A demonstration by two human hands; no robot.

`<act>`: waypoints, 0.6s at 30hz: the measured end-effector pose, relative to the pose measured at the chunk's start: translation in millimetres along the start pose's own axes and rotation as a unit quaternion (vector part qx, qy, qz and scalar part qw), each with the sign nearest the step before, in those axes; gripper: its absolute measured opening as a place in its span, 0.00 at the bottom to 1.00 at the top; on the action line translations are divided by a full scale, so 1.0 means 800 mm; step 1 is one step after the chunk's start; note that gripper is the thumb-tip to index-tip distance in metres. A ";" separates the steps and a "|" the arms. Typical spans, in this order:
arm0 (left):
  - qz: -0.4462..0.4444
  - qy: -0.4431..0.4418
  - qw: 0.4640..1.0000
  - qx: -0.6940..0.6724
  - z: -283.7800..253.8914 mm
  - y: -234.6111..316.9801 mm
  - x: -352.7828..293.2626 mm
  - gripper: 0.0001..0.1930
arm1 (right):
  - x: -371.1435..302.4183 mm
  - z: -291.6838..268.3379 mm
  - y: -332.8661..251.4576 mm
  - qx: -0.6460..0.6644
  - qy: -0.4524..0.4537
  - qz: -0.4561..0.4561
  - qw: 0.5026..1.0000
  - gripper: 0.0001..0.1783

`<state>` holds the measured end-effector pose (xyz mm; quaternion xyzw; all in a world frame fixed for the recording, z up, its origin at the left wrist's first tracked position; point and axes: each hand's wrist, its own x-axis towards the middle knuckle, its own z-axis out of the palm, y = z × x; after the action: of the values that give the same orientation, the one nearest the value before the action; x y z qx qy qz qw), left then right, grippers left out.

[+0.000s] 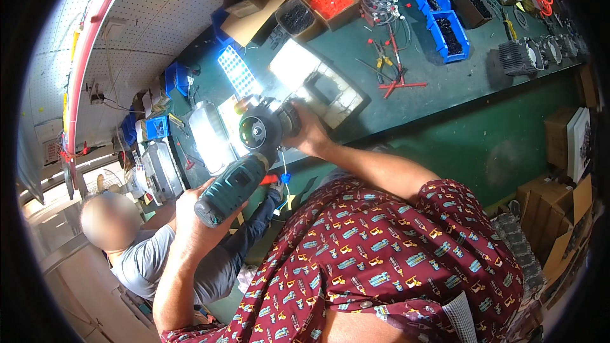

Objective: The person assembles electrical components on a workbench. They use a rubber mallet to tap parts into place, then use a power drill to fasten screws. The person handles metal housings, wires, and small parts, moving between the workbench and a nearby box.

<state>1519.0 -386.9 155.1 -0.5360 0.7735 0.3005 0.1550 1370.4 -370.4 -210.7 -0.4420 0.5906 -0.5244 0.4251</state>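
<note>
Drill [232,188] near bench [426,100] edge

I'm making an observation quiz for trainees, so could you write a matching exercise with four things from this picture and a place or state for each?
1. Teal power tool
2. Round grey metal part
3. Small red pieces
4. Red strips

A. Heaped in a cardboard box
B. Held by the right hand
C. Crossed on the green tabletop
D. Gripped in the left hand

Pairs: 1-D, 2-B, 3-A, 4-C
</note>
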 end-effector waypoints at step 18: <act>0.012 -0.081 0.996 0.024 -0.046 0.016 0.039 0.10 | -0.011 0.014 -0.001 0.058 0.056 -0.070 0.994 0.59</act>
<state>1498.4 -430.2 169.5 -0.4967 0.7719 0.3259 0.2264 1383.1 -364.5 -210.3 -0.4269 0.5494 -0.6104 0.3786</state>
